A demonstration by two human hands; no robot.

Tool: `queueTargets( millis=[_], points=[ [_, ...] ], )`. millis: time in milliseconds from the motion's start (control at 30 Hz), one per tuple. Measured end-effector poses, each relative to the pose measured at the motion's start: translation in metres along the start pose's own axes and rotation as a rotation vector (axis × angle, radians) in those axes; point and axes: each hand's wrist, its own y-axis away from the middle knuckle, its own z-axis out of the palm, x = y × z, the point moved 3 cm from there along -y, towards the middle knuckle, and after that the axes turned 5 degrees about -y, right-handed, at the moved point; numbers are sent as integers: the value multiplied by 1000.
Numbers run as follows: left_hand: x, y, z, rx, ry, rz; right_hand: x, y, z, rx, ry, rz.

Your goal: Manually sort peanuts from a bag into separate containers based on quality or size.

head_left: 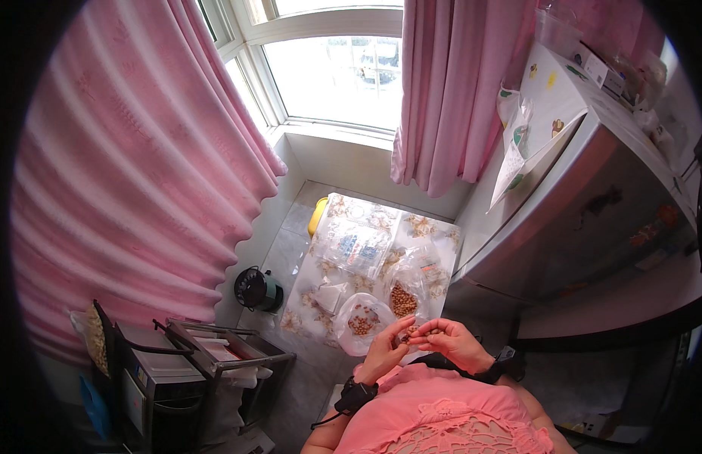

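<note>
My left hand [386,350] and my right hand [452,344] are close together at the front edge of a low table, with fingertips nearly meeting. Pinched in my right fingers is a small brown nut [435,332], likely a peanut. The left fingers curl inward, and whether they grip anything is not clear. More small reddish-brown pieces [406,336] show between the hands. Just beyond the left hand, a white plastic bag [346,340] stands open with reddish nuts [362,324] inside. Beside it, a clear plastic bag [392,278] contains many tan-brown nuts [404,301].
A flower-patterned cloth [419,226] covers the table, with a clear printed plastic bag [351,247] and a folded white paper [331,296] on it. A refrigerator [566,227] stands right. Left are a dark green appliance [260,289] and a metal-framed rack [220,363].
</note>
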Motion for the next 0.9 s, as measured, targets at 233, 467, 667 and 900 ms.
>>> queueTargets(
  millis=[233, 467, 667, 900],
  points=[
    [-5, 0, 1, -9, 13, -5, -1, 2, 1, 16, -28, 23],
    [-1, 0, 0, -24, 17, -9, -3, 2, 2, 46, 72, 30],
    [-7, -3, -2, -15, 78, -15, -7, 1, 4, 39, -2, -23],
    [4, -3, -6, 9, 6, -20, -6, -1, -9, 90, 64, -25]
  ],
)
